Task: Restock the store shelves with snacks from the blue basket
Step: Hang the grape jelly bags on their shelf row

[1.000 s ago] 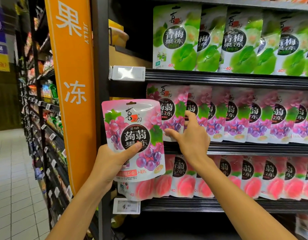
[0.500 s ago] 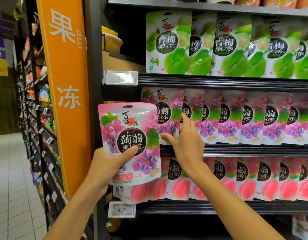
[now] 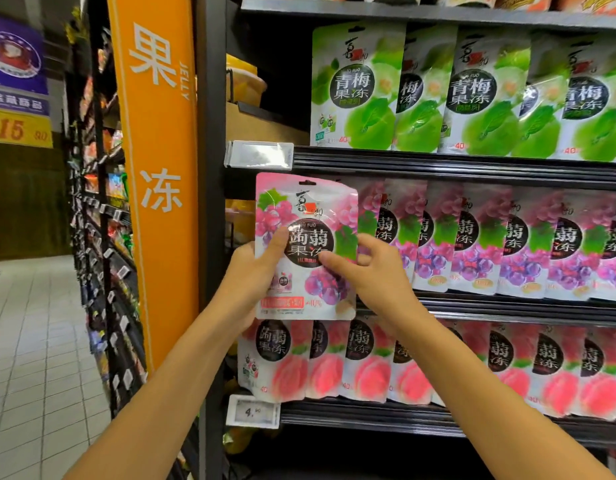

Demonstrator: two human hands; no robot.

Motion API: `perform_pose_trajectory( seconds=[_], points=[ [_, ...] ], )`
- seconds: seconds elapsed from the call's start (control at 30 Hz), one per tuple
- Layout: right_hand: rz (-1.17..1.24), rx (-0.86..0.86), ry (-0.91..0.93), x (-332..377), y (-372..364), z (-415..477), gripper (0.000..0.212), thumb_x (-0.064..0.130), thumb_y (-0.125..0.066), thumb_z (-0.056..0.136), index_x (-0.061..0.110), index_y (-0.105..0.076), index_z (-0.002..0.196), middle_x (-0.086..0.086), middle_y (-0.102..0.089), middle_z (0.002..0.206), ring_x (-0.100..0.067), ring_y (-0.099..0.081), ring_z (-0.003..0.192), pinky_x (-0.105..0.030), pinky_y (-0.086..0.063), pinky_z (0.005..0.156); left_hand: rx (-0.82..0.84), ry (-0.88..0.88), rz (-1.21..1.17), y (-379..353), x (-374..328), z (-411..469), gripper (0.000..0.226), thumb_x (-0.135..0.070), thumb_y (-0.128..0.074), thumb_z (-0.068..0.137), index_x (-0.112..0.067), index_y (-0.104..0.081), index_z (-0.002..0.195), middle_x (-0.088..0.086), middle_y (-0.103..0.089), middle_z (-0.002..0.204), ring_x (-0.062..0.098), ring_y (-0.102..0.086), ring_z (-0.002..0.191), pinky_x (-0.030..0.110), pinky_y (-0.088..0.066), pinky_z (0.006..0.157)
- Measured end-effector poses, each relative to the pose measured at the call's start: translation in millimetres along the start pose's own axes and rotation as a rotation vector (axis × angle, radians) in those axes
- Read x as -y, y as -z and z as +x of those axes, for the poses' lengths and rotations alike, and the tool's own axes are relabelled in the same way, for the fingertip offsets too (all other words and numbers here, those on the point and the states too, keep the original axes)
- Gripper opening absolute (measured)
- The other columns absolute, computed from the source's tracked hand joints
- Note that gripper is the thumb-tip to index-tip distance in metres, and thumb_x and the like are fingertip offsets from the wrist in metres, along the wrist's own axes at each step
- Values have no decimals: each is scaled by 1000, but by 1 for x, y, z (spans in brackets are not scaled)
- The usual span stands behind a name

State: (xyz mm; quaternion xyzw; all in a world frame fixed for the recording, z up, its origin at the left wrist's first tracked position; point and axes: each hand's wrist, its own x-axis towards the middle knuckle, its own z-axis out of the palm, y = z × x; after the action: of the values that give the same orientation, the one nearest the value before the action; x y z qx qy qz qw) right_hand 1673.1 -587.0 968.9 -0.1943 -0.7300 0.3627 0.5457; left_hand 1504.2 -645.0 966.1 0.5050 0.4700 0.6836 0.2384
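A pink grape jelly pouch (image 3: 304,216) stands upright at the left end of the middle shelf (image 3: 472,168), in front of the row of matching grape pouches (image 3: 507,244). My left hand (image 3: 251,271) grips its left edge, thumb across the front. On the pouch's right side is my right hand (image 3: 365,271), thumb on the front and fingers curled at its right edge. The blue basket is out of view.
Green plum jelly pouches (image 3: 438,91) fill the shelf above and peach pouches (image 3: 368,365) the shelf below. An orange jelly sign (image 3: 154,168) runs down the left upright. Price tags (image 3: 259,154) clip to the shelf rails. A tiled aisle (image 3: 29,341) lies to the left.
My left hand has carried the pouch right and up into the middle shelf's left end. My right hand left the shelved pouches and came onto the held pouch.
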Motion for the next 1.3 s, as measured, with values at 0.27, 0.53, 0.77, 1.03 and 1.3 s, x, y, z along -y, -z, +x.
perform_pose_trajectory(
  seconds=[0.27,0.53,0.77,1.03,1.3],
  points=[
    [1,-184,-114,-4,-8,19,12,20,-82,79,16,-75,87,7,-76,73,-5,-71,63,-17,-50,51,-243,-422,389,6,3,-25,28,-35,-63,92,-32,-49,115,-20,-49,114,-8,-52,106,4,-43,77],
    [-157,-304,-44,4,-42,40,22,24,-80,82,17,-67,98,-6,-73,90,-28,-71,82,-49,-58,74,-75,-460,768,-4,25,-31,38,-26,-57,95,-29,-55,133,-10,-32,151,8,-28,137,9,-21,104],
    [-242,-104,-125,-2,-40,37,24,6,-56,96,14,-58,118,-7,-68,92,-25,-67,79,-28,-57,61,-68,-395,865,-4,39,-24,49,-29,-55,96,-29,-46,143,-8,-19,161,16,-21,147,42,-27,118],
    [-559,-195,93,-17,-23,16,33,3,-66,89,4,-65,122,-6,-71,95,-10,-65,84,-10,-52,76,-72,-383,863,-10,46,-25,53,-27,-57,95,-28,-42,145,-8,-17,162,16,-17,148,45,-24,120],
    [-481,-275,142,-23,-9,7,24,5,-70,87,10,-69,111,3,-70,88,3,-65,76,-4,-49,71,-96,-374,829,-18,46,-28,49,-27,-59,94,-29,-46,142,-8,-25,158,14,-20,146,46,-19,122]
  ],
)
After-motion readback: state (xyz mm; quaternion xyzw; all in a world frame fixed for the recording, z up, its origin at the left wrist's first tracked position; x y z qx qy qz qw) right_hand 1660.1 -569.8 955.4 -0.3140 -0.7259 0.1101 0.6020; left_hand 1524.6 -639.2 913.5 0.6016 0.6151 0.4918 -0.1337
